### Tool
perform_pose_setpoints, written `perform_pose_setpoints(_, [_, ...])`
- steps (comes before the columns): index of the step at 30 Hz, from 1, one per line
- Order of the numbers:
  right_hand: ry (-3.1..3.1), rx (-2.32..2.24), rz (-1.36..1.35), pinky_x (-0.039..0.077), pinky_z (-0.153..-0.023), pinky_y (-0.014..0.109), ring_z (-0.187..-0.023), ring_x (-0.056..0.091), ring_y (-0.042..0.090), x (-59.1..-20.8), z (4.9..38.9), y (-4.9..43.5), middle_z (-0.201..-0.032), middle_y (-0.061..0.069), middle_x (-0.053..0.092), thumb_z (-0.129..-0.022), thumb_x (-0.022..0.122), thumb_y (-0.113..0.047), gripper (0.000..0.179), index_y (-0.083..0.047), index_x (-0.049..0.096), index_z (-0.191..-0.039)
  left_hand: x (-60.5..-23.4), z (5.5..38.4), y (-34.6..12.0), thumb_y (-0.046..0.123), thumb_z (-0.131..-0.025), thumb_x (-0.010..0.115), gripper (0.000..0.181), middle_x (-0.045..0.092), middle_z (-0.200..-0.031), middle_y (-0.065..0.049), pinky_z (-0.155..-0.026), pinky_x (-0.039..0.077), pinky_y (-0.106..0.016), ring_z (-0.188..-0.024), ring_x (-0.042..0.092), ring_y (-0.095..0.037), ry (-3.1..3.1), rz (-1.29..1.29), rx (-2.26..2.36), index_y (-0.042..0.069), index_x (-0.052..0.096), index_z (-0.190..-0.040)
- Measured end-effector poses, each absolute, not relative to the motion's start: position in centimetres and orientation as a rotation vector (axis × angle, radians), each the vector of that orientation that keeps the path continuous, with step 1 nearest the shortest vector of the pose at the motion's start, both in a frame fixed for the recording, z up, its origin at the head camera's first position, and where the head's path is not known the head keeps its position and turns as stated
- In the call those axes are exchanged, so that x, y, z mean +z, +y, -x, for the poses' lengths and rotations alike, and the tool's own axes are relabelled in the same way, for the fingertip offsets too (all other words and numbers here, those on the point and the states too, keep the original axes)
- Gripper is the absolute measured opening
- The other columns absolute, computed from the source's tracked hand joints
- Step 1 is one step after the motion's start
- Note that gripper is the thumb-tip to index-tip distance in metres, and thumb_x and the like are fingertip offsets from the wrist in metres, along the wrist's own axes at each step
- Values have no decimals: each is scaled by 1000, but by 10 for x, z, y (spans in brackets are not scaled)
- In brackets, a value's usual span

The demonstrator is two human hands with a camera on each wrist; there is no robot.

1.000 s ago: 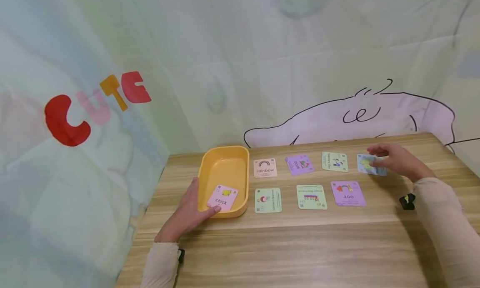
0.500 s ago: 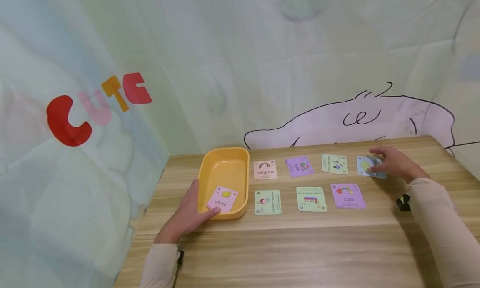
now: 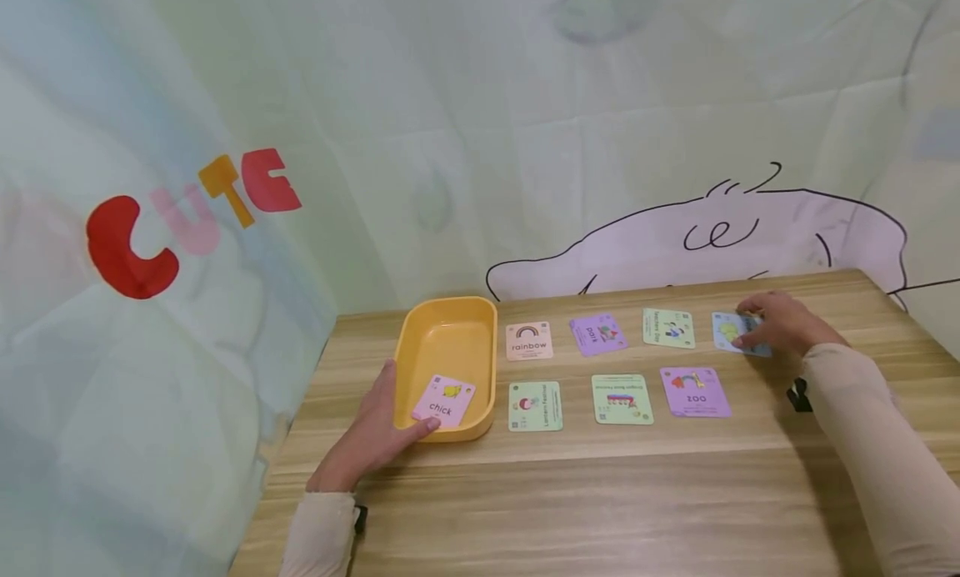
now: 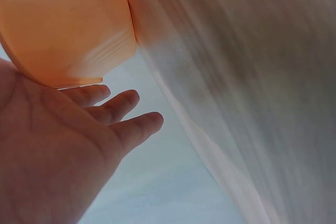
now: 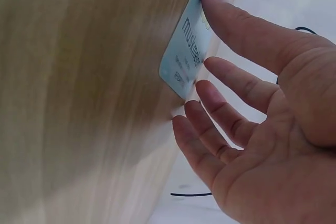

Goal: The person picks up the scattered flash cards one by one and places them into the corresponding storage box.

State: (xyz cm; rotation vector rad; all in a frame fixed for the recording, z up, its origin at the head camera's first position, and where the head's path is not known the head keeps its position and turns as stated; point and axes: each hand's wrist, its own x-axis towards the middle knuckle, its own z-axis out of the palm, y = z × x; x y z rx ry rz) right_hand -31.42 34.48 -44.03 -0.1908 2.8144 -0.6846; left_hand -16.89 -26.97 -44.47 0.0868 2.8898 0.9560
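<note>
In the head view, my left hand (image 3: 367, 435) lies along the left side of a yellow tray (image 3: 489, 368), its thumb over the near rim. The left wrist view shows fingers (image 4: 137, 130) loosely stretched beside the orange-looking tray wall (image 4: 58, 30). A pink "chick" card (image 3: 447, 398) lies inside the tray. At the far right, my right hand (image 3: 787, 323) is over a light-blue card (image 3: 726, 331) flat on the table. In the right wrist view, the thumb touches this card (image 5: 181, 59), partly readable as "muskmelon"; the other fingers (image 5: 220, 100) are spread near its edge.
Back row: rainbow card (image 3: 528, 343), purple park card (image 3: 597, 335), green Teachers' Day card (image 3: 669, 328). Front row: Lantern Festival card (image 3: 535, 406), Dragon Boat Festival card (image 3: 622, 399), zoo card (image 3: 695, 392). A printed curtain (image 3: 420, 143) hangs behind the wooden table (image 3: 570, 510).
My right hand has shifted slightly left and its fingers have come lower over the light-blue card. My left hand, the tray and the other cards stay in place.
</note>
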Motion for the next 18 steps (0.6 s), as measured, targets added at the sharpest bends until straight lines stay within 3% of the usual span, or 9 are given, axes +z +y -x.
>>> perform_pose_setpoints(7, [2860, -620, 283, 37, -99, 70, -113, 50, 54, -434, 316, 343, -123, 40, 55, -81, 85, -22, 62, 14, 57, -122, -443, 172, -268, 59, -85, 73, 123, 5, -169, -18, -121, 18, -58, -152, 17, -37, 2884, -99, 949, 6, -6, -162])
perform_pose_setpoints(13, [2851, -615, 264, 40, -98, 68, -109, 52, 51, -433, 316, 340, -120, 38, 57, -82, 85, -17, 54, 13, 58, -117, -446, 172, -269, 60, -85, 73, 124, 4, -170, -17, -121, 18, -58, -153, 15, -36, 2881, -101, 938, 7, -7, -162])
perform_pose_setpoints(18, [2844, -614, 252, 39, -99, 68, -111, 51, 52, -432, 317, 338, -121, 38, 56, -82, 85, -17, 53, 13, 58, -116, -449, 174, -269, 54, -82, 79, 115, 32, -157, -14, -115, 30, -57, -138, 36, -31, 2941, -190, 997, 10, 8, -161])
